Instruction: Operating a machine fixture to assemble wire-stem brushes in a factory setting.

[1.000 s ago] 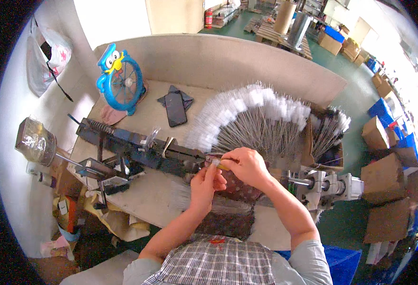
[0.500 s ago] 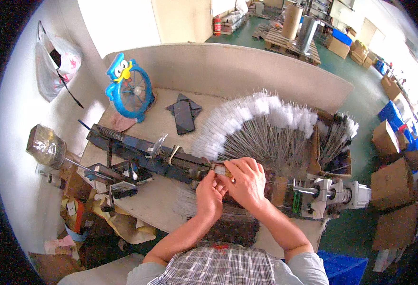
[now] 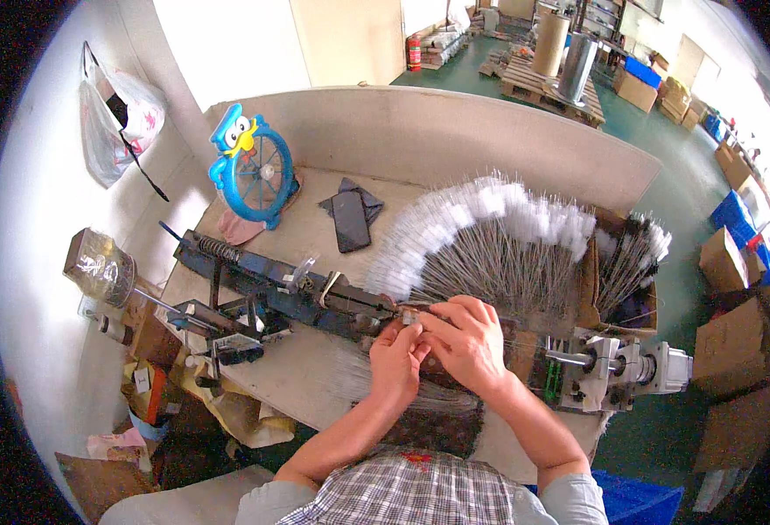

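My left hand is closed in a pinch just below the right end of a long dark metal bench machine. A small whitish piece shows at its fingertips, too small to name. Close beside it, my right hand has its fingers bent and pressed together at the same spot. Whatever those fingers hold is hidden behind them. Beyond both hands spreads a wide fan of wire-stemmed brushes with white bristle heads. Loose thin wires lie under my forearms.
A motor with a metal shaft sits at the table's right end. Dark brushes fill a cardboard box. A phone and a blue duck-shaped fan are behind the machine. At left, a wrapped lamp juts in. A low board edges the back.
My hands have come slightly apart at the machine's end, and the whitish piece shows between the fingertips. The whole view has shifted a little.
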Motion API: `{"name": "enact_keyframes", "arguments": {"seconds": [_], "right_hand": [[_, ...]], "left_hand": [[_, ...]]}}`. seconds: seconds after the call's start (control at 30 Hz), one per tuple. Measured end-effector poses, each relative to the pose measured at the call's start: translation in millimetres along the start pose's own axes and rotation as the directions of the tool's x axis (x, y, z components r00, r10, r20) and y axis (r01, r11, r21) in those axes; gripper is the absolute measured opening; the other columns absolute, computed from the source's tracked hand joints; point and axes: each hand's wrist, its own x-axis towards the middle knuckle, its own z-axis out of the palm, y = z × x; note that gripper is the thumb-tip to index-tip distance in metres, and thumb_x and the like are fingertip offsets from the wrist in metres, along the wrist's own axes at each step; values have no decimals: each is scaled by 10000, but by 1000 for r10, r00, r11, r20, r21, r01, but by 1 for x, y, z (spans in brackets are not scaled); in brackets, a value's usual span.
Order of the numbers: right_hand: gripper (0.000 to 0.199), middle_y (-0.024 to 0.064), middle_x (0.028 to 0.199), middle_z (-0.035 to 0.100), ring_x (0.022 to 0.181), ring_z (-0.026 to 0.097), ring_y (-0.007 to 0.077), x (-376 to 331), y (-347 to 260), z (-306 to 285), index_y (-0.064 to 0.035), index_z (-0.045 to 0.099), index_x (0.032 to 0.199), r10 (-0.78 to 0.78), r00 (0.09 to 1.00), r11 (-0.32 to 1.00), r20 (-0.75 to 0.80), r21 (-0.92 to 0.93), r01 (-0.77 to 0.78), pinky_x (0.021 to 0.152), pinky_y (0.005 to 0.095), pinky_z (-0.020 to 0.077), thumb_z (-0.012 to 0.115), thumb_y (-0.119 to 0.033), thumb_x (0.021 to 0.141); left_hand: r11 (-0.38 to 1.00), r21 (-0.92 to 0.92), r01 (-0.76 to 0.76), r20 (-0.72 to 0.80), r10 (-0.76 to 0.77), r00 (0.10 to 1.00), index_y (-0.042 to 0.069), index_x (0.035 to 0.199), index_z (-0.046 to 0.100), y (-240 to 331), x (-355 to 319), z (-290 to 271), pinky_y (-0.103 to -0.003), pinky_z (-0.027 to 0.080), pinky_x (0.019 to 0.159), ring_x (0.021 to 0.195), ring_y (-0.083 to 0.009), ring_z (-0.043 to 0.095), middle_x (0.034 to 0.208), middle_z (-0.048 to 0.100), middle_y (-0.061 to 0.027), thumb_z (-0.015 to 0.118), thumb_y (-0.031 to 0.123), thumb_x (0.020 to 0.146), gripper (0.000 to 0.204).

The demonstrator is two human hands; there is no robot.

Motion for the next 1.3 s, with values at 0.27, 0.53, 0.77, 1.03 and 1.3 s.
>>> {"name": "enact_keyframes", "arguments": {"seconds": [0.27,0.53,0.77,1.03,1.3], "right_hand": [[317,19,991,606,990,527,239,9,-6,13,-119,633,947,-2,994,998,108,57,-4,835,372,420,678,-168,637],[321,25,947,631,930,563,230,15,-21,21,-82,653,937,89,996,995,8,33,-89,794,362,428,711,-172,634],[307,3,945,629,924,562,205,6,-17,11,-100,666,924,86,994,994,-70,-55,-89,791,352,413,722,-197,638],[241,-10,945,616,923,553,205,1,-12,4,-163,666,906,78,997,997,-28,-26,-78,808,361,408,692,-211,672],[255,-8,924,623,903,563,199,-3,-10,5,-145,670,878,92,994,995,-59,-37,-94,777,348,419,715,-187,631]], "left_hand": [[996,-77,47,77,-41,996,77,834,540,0,4,-15,-251,445,646,731,-99,541,804,556,-6,542,149,853,75],[977,-195,90,141,-62,988,72,952,516,6,4,-19,-312,442,790,857,-141,552,910,566,-38,446,249,909,196],[988,-138,76,54,-69,996,93,760,540,7,1,-4,-222,462,576,635,-100,542,740,570,-9,520,170,877,142],[988,-153,-5,23,9,1000,65,780,530,2,4,-5,-249,490,650,680,-124,562,761,564,-27,540,98,858,86],[995,-97,-35,72,42,997,50,808,516,-3,2,-10,-276,509,673,704,-141,570,778,557,-38,544,29,826,39]]}}
